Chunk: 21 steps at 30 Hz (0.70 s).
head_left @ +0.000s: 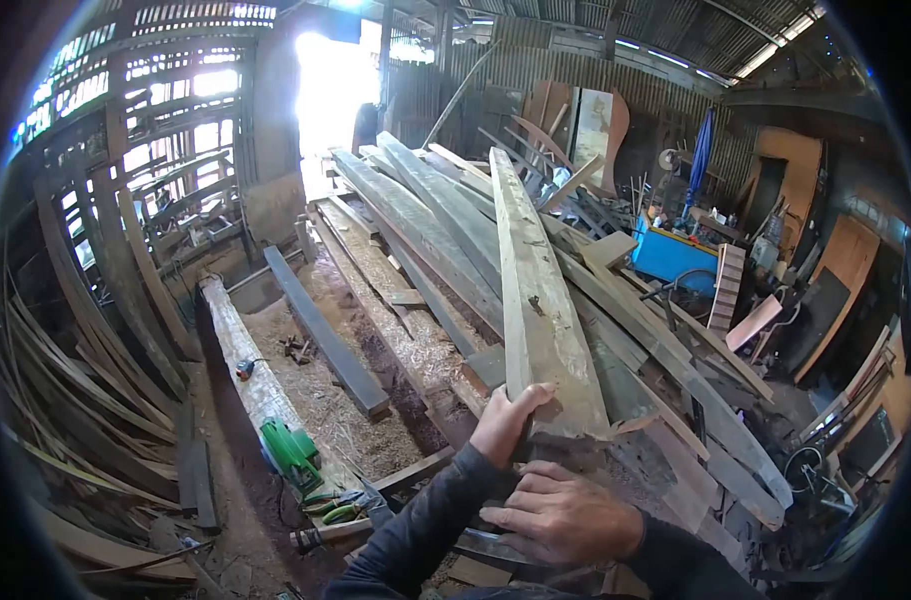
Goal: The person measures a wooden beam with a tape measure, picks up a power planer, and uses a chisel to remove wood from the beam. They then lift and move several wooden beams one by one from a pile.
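Observation:
A long, thick wooden beam (555, 340) points away from me over a pile of timber, its near end close to my body. My left hand (510, 425) grips the beam's near left edge, thumb on the top face. Just below the beam's near end is my right hand (565, 515), its fingers bent and pointing left towards my left wrist. What lies under those fingers is hidden, and whether they touch the beam cannot be made out.
A green power tool (291, 456) rests on a pale beam (237, 340) at the left, near pliers (340, 508). A dark plank (325, 335) lies on sawdust. Stacked boards (415, 210) fill the middle. Farther right are a blue box (665, 250) and a folded blue umbrella (699, 165).

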### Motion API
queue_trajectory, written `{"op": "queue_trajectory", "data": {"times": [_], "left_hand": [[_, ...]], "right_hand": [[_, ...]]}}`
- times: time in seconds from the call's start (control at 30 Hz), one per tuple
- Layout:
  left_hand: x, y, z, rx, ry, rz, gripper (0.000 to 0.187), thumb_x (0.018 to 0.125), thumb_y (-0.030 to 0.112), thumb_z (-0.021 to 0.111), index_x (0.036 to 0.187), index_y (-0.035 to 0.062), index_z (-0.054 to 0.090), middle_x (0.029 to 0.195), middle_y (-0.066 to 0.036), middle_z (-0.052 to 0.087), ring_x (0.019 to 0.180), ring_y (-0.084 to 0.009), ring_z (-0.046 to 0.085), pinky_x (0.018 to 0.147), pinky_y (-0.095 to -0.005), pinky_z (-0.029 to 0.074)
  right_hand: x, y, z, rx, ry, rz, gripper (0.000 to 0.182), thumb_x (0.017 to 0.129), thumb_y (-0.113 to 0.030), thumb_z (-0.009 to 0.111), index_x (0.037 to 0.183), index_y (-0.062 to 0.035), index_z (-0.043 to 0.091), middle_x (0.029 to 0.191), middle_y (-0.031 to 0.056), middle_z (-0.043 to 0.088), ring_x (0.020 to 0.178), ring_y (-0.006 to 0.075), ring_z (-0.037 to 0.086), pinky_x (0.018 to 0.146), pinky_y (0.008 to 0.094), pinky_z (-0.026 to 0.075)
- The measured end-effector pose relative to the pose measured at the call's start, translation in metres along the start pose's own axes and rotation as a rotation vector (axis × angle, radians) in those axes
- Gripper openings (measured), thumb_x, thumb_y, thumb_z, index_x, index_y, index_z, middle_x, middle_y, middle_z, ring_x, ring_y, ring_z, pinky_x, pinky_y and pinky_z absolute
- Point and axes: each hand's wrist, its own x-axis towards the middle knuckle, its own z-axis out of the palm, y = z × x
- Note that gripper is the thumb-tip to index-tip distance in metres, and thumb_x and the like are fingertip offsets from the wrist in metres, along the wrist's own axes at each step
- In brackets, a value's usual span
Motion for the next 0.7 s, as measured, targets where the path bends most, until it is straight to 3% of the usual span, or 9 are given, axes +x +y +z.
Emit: {"op": "queue_trajectory", "data": {"times": [0.2, 0.33, 0.37, 0.4, 0.47, 0.5, 0.53, 0.7], "left_hand": [[-0.011, -0.017, 0.001, -0.065, 0.072, 0.057, 0.043, 0.091, 0.029, 0.069, 0.118, -0.0027, 0.06, 0.095, -0.004, 0.063, 0.085, -0.0117, 0.06, 0.08, -0.0271, 0.05], [-0.014, -0.056, -0.011, -0.146, 0.114, 0.053, 0.053, 0.089, 0.031, 0.07, 0.127, -0.0024, 0.054, 0.102, -0.004, 0.06, 0.09, -0.0115, 0.059, 0.083, -0.0276, 0.049], [-0.013, -0.069, -0.02, -0.132, 0.111, 0.049, 0.065, 0.087, 0.032, 0.071, 0.137, -0.0038, 0.048, 0.108, -0.005, 0.06, 0.094, -0.0125, 0.058, 0.084, -0.0285, 0.049], [-0.013, -0.081, -0.024, -0.134, 0.113, 0.05, 0.065, 0.087, 0.032, 0.071, 0.137, -0.0038, 0.048, 0.108, -0.005, 0.06, 0.094, -0.0125, 0.058, 0.084, -0.0285, 0.049], [-0.013, -0.103, -0.026, -0.181, 0.109, 0.058, 0.077, 0.087, 0.035, 0.072, 0.146, -0.0042, 0.041, 0.114, -0.008, 0.06, 0.098, -0.0148, 0.059, 0.087, -0.0302, 0.05], [-0.016, -0.106, -0.018, -0.17, 0.155, 0.026, 0.085, 0.086, 0.036, 0.073, 0.15, -0.0038, 0.036, 0.121, -0.011, 0.059, 0.102, -0.0172, 0.06, 0.091, -0.0322, 0.051], [-0.013, -0.114, -0.011, -0.176, 0.157, 0.052, 0.087, 0.085, 0.036, 0.075, 0.151, -0.0033, 0.033, 0.125, -0.012, 0.057, 0.105, -0.0193, 0.061, 0.094, -0.0338, 0.051], [-0.004, -0.138, 0.026, -0.238, 0.192, 0.087, 0.094, 0.085, 0.034, 0.079, 0.154, -0.0021, 0.026, 0.13, -0.016, 0.055, 0.11, -0.0234, 0.061, 0.094, -0.0364, 0.054]], "right_hand": [[-0.014, 0.012, 0.023, -0.035, 0.001, -0.083, 0.025, 0.093, -0.022, 0.068, 0.113, -0.0063, 0.071, 0.092, 0.0041, 0.065, 0.096, 0.0215, 0.063, 0.106, 0.0411, 0.043], [-0.017, 0.015, 0.03, -0.074, -0.203, -0.112, 0.025, 0.091, -0.021, 0.068, 0.11, -0.0065, 0.07, 0.093, 0.0037, 0.064, 0.098, 0.021, 0.062, 0.107, 0.0415, 0.043], [-0.02, 0.017, 0.036, -0.148, -0.205, -0.148, 0.023, 0.087, -0.023, 0.071, 0.107, -0.011, 0.072, 0.089, 0.0016, 0.064, 0.096, 0.0195, 0.063, 0.106, 0.0417, 0.044], [-0.027, 0.019, 0.044, -0.147, -0.207, -0.15, 0.023, 0.087, -0.023, 0.071, 0.107, -0.011, 0.072, 0.089, 0.0016, 0.064, 0.096, 0.0195, 0.063, 0.106, 0.0417, 0.044], [-0.045, 0.027, 0.061, -0.098, -0.274, -0.103, 0.024, 0.083, -0.024, 0.067, 0.1, -0.0073, 0.067, 0.114, 0.0132, 0.065, 0.113, 0.0307, 0.059, 0.11, 0.0477, 0.038], [-0.051, 0.027, 0.059, -0.092, -0.146, -0.136, 0.013, 0.084, -0.021, 0.061, 0.087, -0.0085, 0.062, 0.099, 0.0094, 0.064, 0.102, 0.0269, 0.059, 0.11, 0.0458, 0.038], [-0.059, 0.033, 0.062, -0.141, -0.064, -0.177, 0.014, 0.084, -0.023, 0.063, 0.087, -0.0096, 0.063, 0.092, 0.0071, 0.061, 0.1, 0.0257, 0.059, 0.11, 0.0458, 0.038], [-0.088, 0.045, 0.039, -0.122, -0.176, -0.169, 0.018, 0.081, -0.026, 0.071, 0.085, -0.0111, 0.063, 0.086, 0.0062, 0.059, 0.099, 0.0256, 0.06, 0.11, 0.0459, 0.039]]}}
